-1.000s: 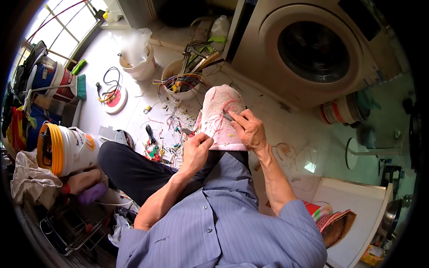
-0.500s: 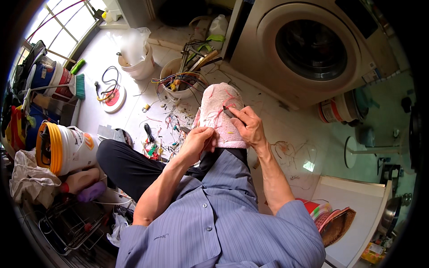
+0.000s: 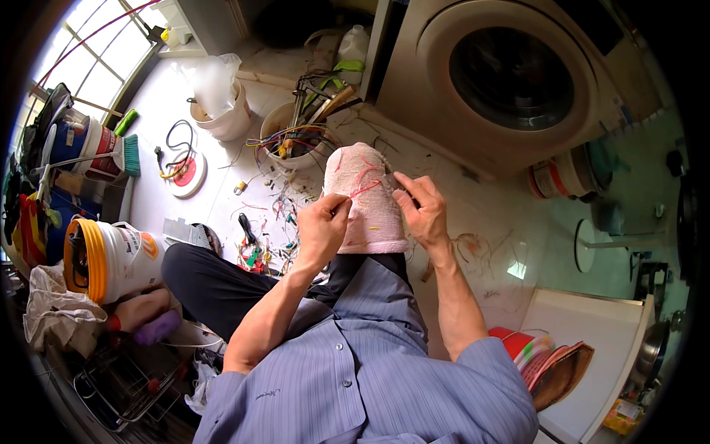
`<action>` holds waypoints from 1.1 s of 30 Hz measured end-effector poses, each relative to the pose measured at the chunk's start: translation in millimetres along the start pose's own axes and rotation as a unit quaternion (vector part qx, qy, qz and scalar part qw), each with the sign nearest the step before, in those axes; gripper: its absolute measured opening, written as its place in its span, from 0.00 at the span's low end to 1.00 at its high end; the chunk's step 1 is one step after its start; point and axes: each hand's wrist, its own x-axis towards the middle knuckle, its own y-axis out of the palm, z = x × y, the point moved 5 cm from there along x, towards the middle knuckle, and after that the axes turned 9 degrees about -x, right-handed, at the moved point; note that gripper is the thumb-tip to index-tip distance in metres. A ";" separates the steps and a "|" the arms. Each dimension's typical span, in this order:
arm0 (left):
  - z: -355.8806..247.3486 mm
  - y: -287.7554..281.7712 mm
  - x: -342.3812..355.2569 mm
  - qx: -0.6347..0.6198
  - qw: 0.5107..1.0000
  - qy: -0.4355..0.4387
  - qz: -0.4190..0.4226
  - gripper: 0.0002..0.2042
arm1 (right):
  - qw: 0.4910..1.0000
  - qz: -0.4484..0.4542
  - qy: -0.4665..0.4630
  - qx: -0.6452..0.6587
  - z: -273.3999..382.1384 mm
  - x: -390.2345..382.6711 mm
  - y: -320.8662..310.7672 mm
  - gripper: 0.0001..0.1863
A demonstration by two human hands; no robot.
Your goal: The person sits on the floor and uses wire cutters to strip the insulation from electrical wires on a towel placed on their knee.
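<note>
A pink towel [image 3: 360, 214] is draped over my bent knee, with thin red wire pieces and a yellow scrap lying on it. At the towel's left side my left hand [image 3: 322, 231] is closed in a pinch on a thin red wire [image 3: 365, 188], whose free length slants up to the right across the cloth. On the right edge of the towel, my right hand [image 3: 423, 214] grips a small dark blade-like tool [image 3: 390, 176] between thumb and fingers. Most of that tool is hidden by the fingers, so its exact kind is unclear.
Cut wire scraps [image 3: 277, 214] and connectors litter the floor at left. Ahead stands a bucket of tools and wires [image 3: 285, 164], beside another white bucket [image 3: 225, 122]. A washing machine [image 3: 414, 96] is at the far right, an orange-rimmed bucket [image 3: 133, 259] at left.
My right hand has drawn the dark tool from the towel's middle to its right edge. My left hand has shifted slightly left, and the red wire now shows stretched from it.
</note>
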 end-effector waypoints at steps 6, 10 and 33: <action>-2.1 9.3 -7.5 0.184 0.974 0.130 0.029 0.04 | 0.995 0.063 -0.029 -0.078 14.8 -19.6 15.2 0.18; -4.4 11.5 -10.3 0.210 0.970 0.104 0.058 0.04 | 0.989 0.070 -0.077 -0.101 19.6 -28.6 18.9 0.18; 44.6 6.6 -9.6 -0.214 0.949 -0.213 0.093 0.06 | 0.983 0.114 -0.114 -0.082 17.6 -17.8 31.8 0.18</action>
